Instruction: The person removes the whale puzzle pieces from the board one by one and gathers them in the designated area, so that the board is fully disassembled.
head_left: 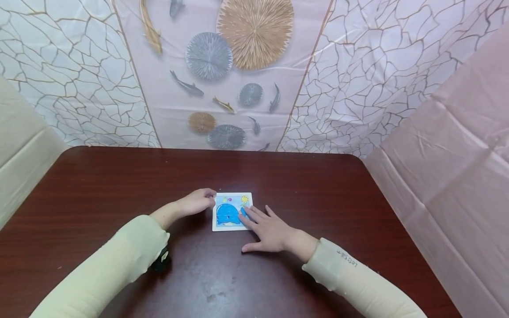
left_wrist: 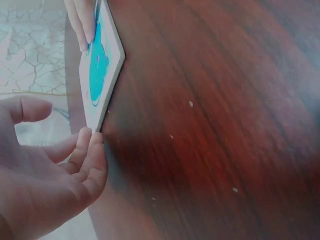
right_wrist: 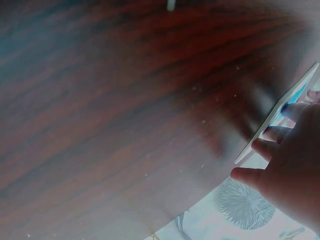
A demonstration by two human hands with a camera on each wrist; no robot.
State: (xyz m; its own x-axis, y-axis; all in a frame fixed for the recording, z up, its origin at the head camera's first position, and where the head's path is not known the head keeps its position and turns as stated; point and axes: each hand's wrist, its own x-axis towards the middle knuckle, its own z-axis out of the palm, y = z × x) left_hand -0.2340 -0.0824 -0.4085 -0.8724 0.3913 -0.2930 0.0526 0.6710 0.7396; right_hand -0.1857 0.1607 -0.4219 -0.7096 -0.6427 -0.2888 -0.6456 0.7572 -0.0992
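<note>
A thin square picture board lies on the dark brown table, white-bordered and showing a blue whale and a yellow sun. At its left edge is my left hand. In the left wrist view, lower fingertips of that hand touch the board's near corner, while the thumb and forefinger stand apart from it. My right hand comes in from the right with fingers spread. Its fingertips rest over the picture's right side and hide part of it; the thumb lies beyond the board's lower right corner.
The brown table has rounded far corners. Behind it hangs a patterned cloth with fish and round motifs, and plain pale cloth hangs at the right side. A small dark object shows beneath the left cuff.
</note>
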